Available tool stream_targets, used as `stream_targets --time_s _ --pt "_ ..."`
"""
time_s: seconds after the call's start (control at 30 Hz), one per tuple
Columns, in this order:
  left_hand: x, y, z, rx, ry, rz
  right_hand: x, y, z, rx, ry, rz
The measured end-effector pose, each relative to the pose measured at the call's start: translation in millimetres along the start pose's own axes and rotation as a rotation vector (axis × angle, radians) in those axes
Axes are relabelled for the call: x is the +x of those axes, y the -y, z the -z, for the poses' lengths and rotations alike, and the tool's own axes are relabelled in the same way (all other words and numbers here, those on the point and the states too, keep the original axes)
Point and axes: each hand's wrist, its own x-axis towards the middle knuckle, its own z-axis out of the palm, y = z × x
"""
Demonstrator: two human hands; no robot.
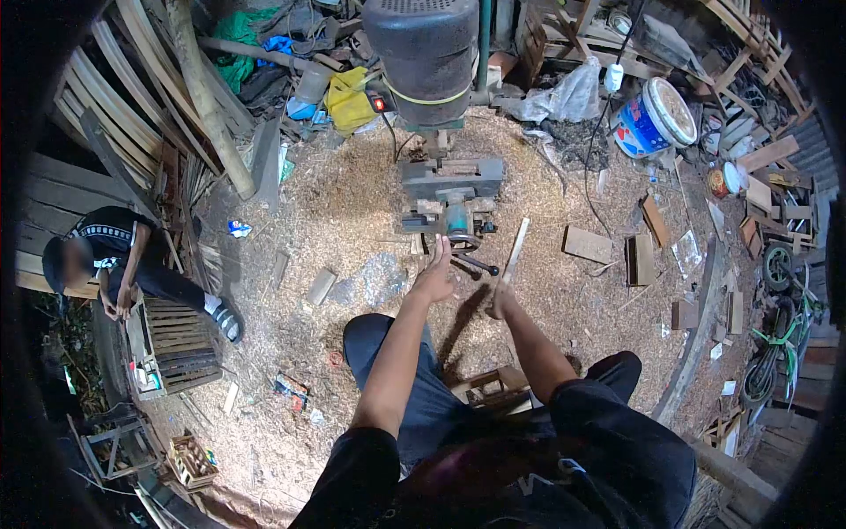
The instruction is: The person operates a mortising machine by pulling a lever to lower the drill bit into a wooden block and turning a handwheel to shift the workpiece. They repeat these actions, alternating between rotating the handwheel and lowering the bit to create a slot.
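Observation:
Stretched forward, my left hand (434,278) has its fingers extended, with the fingertips right at the handwheel (464,242) of a floor-standing machine. A dark lever with a round knob (477,264) juts out just beside those fingers. My right hand (502,301) is closed round the lower end of a slim, pale wooden stick (518,251), which points up and away from me. Beyond the wheel sits the machine's metal vise-like bed (453,178), below a large dark motor housing (423,53) with a yellow band.
Wood shavings (344,229) cover the floor. Wooden blocks (588,244) lie to the right, near a blue-and-white bucket (654,119). A person (119,256) sits at the left beside a slatted crate (181,344). A cable (589,167) hangs at the right of the machine.

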Motion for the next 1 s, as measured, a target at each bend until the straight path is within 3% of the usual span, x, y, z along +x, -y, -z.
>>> stream_targets --time_s 0.07,0.1,0.2,0.23,0.33,0.5,0.6,0.67,0.73,0.8,0.9,1.0 --pt "-0.5 2.4 0.4 0.004 -0.025 -0.023 4.8 -13.1 -13.2 0.153 -0.062 -0.088" --pt "-0.9 1.8 1.6 0.014 0.007 -0.004 -3.3 3.1 3.8 0.037 -0.237 -0.077" --pt "-5.4 -10.0 12.2 -0.101 0.055 0.017 0.4 21.9 23.8 -0.008 -0.267 0.215" --pt "-4.2 -6.9 9.0 -0.030 0.018 -0.015 1.8 18.3 11.9 -0.211 -0.142 0.249" --pt "-2.7 -8.0 8.2 0.040 0.030 0.002 17.9 23.8 10.8 -0.084 0.122 0.002" --pt "-2.6 -8.9 9.2 -0.010 0.041 0.006 16.7 57.3 41.1 0.101 -0.324 0.233" --pt "-1.4 -3.3 5.3 -0.021 0.014 -0.027 24.3 12.0 -18.7 -0.061 -0.095 0.173" --pt "-4.1 -11.1 9.6 -0.008 0.045 -0.002 -0.6 22.1 22.2 -0.086 0.213 0.148" --pt "-4.2 -11.2 13.3 0.024 0.064 0.016 2.0 25.5 27.8 -0.096 0.152 0.165" --pt "-3.1 -10.7 11.0 0.054 0.061 0.029 2.7 27.5 29.9 0.112 0.046 0.142" --pt "-2.8 -5.4 9.3 -0.078 0.051 -0.005 -0.6 40.0 38.1 0.239 -0.131 0.154" --pt "-3.3 -9.8 18.8 -0.093 0.093 0.018 -7.3 57.2 69.0 0.350 -0.200 0.048"
